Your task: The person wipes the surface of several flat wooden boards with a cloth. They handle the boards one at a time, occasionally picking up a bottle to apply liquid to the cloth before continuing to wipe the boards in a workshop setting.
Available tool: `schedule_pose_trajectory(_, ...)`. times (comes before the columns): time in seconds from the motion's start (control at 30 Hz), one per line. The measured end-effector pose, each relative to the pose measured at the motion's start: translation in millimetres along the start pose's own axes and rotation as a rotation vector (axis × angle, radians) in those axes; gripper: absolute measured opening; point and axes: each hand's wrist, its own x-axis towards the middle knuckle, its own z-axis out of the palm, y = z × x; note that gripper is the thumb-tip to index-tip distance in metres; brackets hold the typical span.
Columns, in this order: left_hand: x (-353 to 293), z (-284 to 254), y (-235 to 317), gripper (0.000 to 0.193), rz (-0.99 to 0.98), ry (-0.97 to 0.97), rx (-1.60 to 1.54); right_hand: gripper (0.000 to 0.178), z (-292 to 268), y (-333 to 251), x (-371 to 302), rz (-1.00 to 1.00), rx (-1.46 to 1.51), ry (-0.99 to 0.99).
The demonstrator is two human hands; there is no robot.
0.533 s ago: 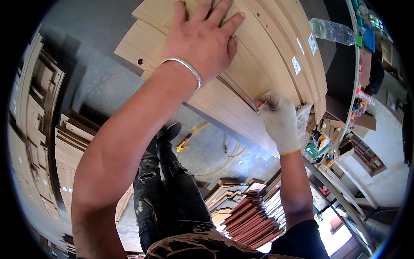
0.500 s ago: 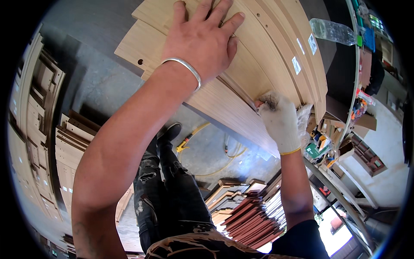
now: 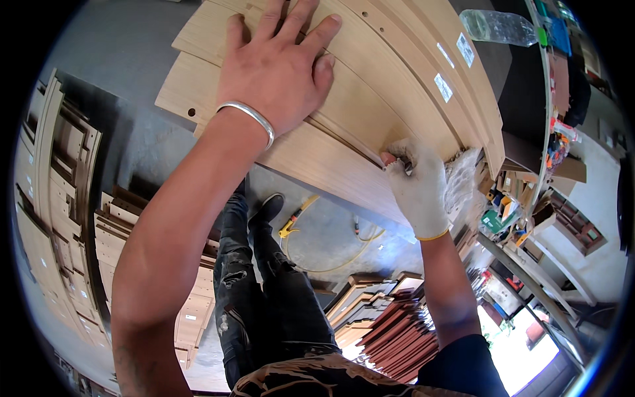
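Observation:
My left hand (image 3: 281, 76), bare with a silver bracelet (image 3: 248, 118) at the wrist, lies palm down on pale wood-grain boards (image 3: 377, 99). Its fingers are spread apart. My right hand (image 3: 418, 192) wears a white work glove, worn and grey at the finger end, with the thumb tip bare. Its fingers are curled in at the near edge of the boards; whatever they hold, if anything, is hidden. Crinkled translucent wrapping (image 3: 462, 175) sits just right of the glove. Paper labels (image 3: 443, 87) are stuck to the farther boards.
A clear plastic bottle (image 3: 499, 28) lies beyond the boards at right. On the floor, a yellow hose (image 3: 331, 270) with a yellow air gun (image 3: 286, 229) curls near my shoe (image 3: 267, 209). Board stacks (image 3: 53, 212) stand at left, dark red strips (image 3: 400, 337) behind me.
The view has shifted a little, so boards and both hands appear farther left. Each hand keeps about the same place on the boards.

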Motion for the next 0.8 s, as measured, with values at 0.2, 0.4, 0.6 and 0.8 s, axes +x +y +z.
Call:
schedule_pose_trajectory(0.2,0.9,0.5,2.9,0.050,0.005,0.004,0.031,0.008,9.2,-2.6,-0.2,-0.334,-0.206,0.113)
schedule_pose_trajectory(0.4,4.5,-0.4,4.6,0.049,0.009,-0.017,0.079,0.013,15.8,-0.1,-2.2,0.100,0.378,0.090)
schedule_pose_trajectory(0.6,3.5,13.6,-0.7,0.049,0.039,0.046,0.107,0.017,-18.0,-5.3,0.2,0.313,0.797,-0.120)
schedule_pose_trajectory(0.8,3.9,8.8,4.1,0.051,0.020,-0.014,0.150,0.015,-22.8,-1.6,2.0,0.249,0.848,-0.205)
